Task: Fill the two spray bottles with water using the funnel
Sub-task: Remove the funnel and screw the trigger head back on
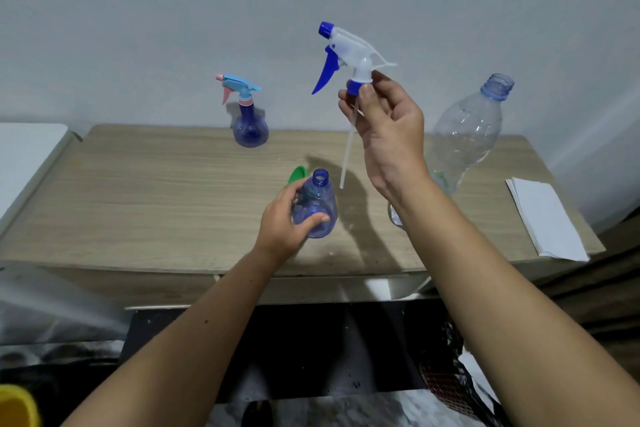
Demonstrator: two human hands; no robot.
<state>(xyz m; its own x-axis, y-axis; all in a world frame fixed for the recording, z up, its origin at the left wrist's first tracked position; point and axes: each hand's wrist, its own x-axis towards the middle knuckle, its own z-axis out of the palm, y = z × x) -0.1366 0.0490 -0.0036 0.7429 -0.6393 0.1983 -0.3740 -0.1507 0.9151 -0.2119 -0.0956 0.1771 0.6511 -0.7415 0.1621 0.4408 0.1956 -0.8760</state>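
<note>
- Two hands are working above the counter [138,191].
- Left hand [284,222] is gripping the open bottle [317,206], standing on the counter.
- Right hand [384,121] is pinching the sprayer [346,52], raised clear.
- Funnel [297,174] is lying just behind the bottle.

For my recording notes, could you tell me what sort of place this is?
Probably a home room, not a lab: a wood-grain table against a plain wall, with household spray bottles and a reused plastic bottle.
</note>
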